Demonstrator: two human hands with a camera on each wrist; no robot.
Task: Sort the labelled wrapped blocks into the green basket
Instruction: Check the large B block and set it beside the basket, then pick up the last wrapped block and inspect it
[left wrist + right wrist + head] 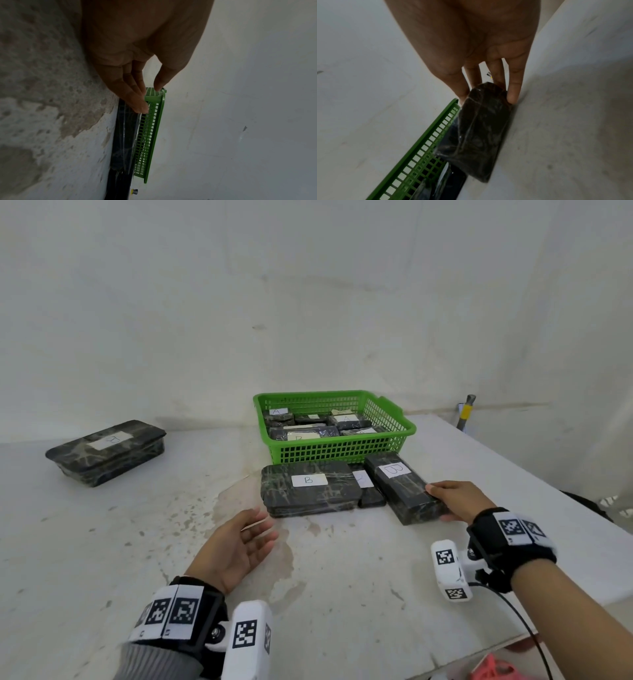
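Note:
The green basket (342,450) stands at the table's middle back and holds several dark wrapped blocks with white labels. In front of it lie a wide block labelled B (310,489), a small block (370,496) and a long block (402,491) with a handwritten label. My right hand (440,503) grips the long block's near end, thumb on top and fingers down its right side; the right wrist view shows that hand (488,93) straddling the block (479,128) beside the basket (423,148). My left hand (263,525) hovers open just left of block B, holding nothing.
Another labelled wrapped block (106,451) lies alone at the far left of the white table (342,577). A yellow-banded tool (465,412) stands behind the table's right rear corner. The table's right edge runs close to my right arm, with a pink object (493,671) below it.

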